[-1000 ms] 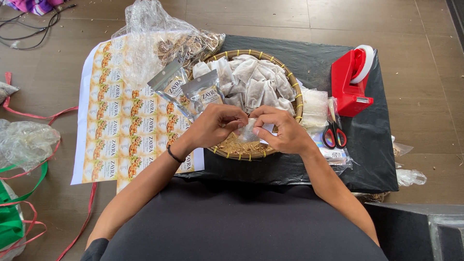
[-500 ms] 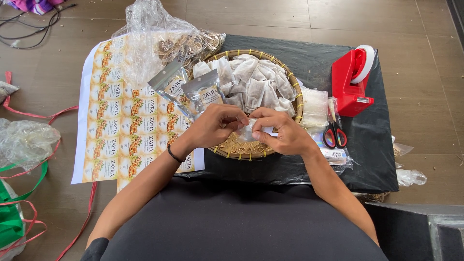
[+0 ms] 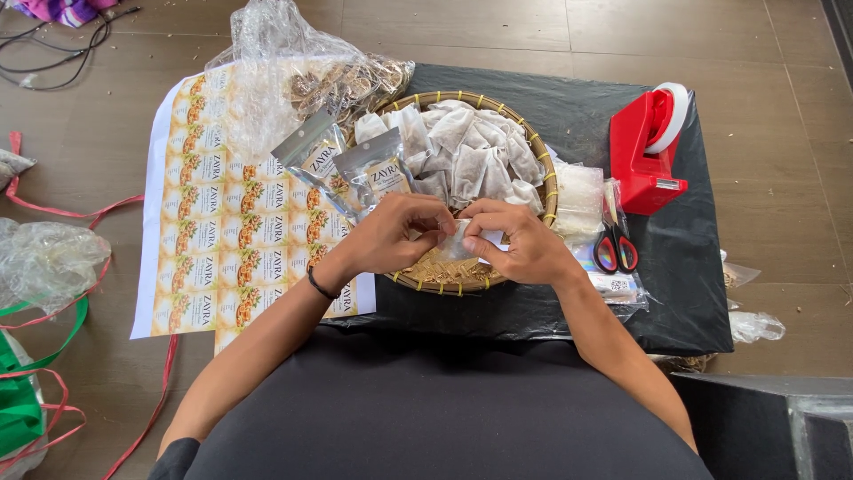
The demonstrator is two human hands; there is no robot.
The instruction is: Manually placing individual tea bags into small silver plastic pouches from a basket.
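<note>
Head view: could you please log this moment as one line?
left hand: pinching sachet | right hand: pinching sachet | over basket | scissors idle

Floor (image 3: pixel 782 53): wood planks, brown, w/ bits of straw-like debris scattered, seams running across my view.
Table (image 3: pixel 569 116): low, in front of my lap, covered w/ black plastic sheet; wrinkled, edges hang over at right.
Far left corner: black cables (image 3: pixel 53 53) on floor, near a bright cloth (image 3: pixel 62 9) at frame edge.
Left edge: crumpled clear plastic bag (image 3: pixel 49 258), red straps (image 3: pixel 80 209), green bag (image 3: pixel 18 400).
Bottom right: dark grey box-like furniture (image 3: pixel 773 427), only partly seen.
Light: even, soft daylight; no hard shadows.
</note>
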